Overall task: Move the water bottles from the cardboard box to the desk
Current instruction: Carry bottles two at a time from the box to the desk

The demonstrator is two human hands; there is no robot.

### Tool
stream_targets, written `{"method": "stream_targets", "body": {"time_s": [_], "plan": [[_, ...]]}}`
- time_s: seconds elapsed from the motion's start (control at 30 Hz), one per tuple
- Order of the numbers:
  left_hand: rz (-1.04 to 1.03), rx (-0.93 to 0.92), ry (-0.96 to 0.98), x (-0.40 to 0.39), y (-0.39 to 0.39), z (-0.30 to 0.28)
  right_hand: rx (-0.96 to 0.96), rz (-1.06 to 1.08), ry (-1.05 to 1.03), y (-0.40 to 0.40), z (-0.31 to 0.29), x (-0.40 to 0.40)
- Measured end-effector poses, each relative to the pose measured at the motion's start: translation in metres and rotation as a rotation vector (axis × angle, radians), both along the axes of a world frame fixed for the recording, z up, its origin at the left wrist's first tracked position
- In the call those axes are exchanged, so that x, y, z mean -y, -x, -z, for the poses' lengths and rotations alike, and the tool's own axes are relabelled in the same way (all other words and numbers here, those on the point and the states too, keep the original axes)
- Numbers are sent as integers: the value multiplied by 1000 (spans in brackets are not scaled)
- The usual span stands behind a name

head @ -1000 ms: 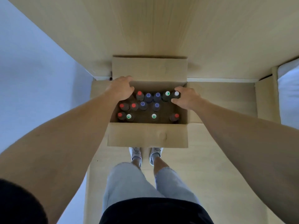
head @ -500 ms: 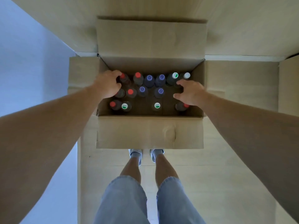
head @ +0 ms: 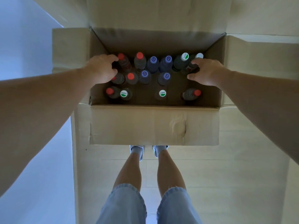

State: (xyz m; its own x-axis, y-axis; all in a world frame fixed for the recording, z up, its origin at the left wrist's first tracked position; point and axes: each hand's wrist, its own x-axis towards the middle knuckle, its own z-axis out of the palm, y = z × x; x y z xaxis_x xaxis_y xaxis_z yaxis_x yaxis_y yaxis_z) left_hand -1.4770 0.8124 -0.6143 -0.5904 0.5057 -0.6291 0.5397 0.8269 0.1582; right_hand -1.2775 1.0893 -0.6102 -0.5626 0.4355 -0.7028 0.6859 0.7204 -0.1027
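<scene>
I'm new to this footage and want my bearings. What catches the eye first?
An open cardboard box on the floor, packed with upright water bottles capped red, purple and white-green. The left hand reaches a red-capped bottle at the far left; the right hand curls round a white-capped bottle at the far right.

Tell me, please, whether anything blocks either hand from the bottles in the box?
Nothing visible does. The cardboard box is open, flaps folded out. The left hand reaches a red-capped bottle; the right hand is at the white-capped bottle.
</scene>
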Motion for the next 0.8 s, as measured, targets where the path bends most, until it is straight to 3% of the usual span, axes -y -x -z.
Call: {"method": "stream_targets", "body": {"time_s": [0.8], "plan": [[-31, 64, 45, -12, -16, 62, 101, 47, 81, -13, 59, -1]]}}
